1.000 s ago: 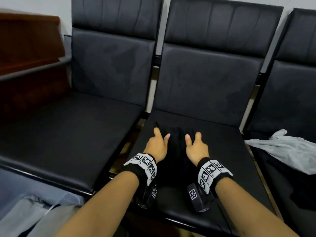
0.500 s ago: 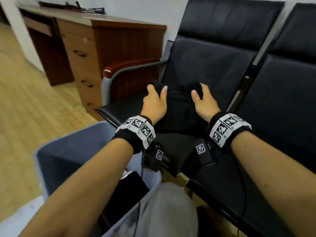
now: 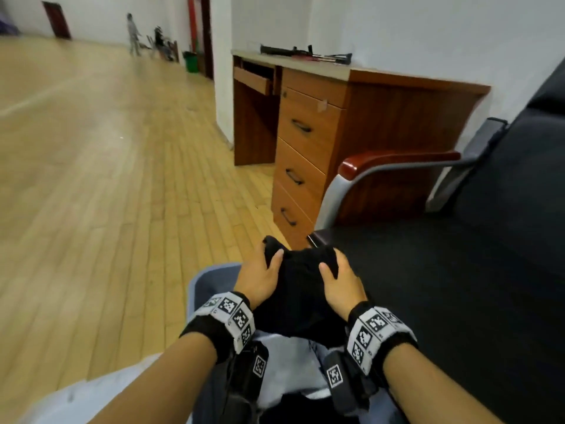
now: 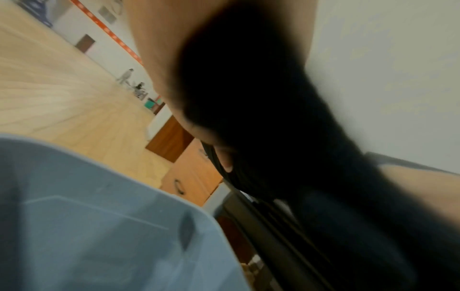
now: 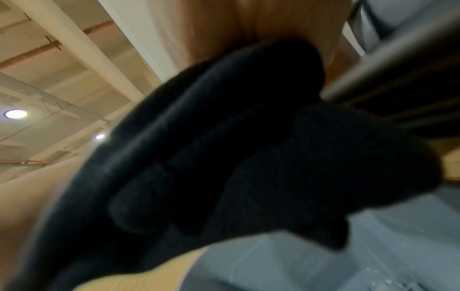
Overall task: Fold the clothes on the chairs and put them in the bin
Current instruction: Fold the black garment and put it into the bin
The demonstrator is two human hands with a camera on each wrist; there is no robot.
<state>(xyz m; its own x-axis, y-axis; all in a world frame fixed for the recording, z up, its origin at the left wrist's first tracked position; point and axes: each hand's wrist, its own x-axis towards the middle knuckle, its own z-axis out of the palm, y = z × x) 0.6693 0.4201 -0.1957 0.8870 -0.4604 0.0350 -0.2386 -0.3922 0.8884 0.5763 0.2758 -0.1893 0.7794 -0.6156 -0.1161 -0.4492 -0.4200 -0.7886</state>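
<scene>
From the head view, the left hand (image 3: pixel 260 278) and the right hand (image 3: pixel 341 284) are each gripping one side of a single folded black garment (image 3: pixel 301 289), thumbs lying on top and fingers tucked under. Holding it by both sides is probably keeping the fold from slumping open. The garment is hanging just above the grey-blue bin (image 3: pixel 198 278), which is standing on the wooden floor (image 3: pixel 107 194) against the front edge of the black chair (image 3: pixel 458 286). One pale grey garment (image 3: pixel 293 365) is already lying in the bin beneath the wrists. One wooden desk (image 3: pixel 351 123) is standing beyond the chair's armrest, playing no part here.

From the left wrist view, a fingertip (image 4: pixel 225 159) is pressing up into the underside of the dark cloth, so this grip is pinching the garment between thumb and fingers. The bin's rim is sitting directly below, which suggests lowering is the step in hand.

From the right wrist view, the blurred black folds are filling the frame above the bin wall; the fingers themselves are hidden by cloth here.
</scene>
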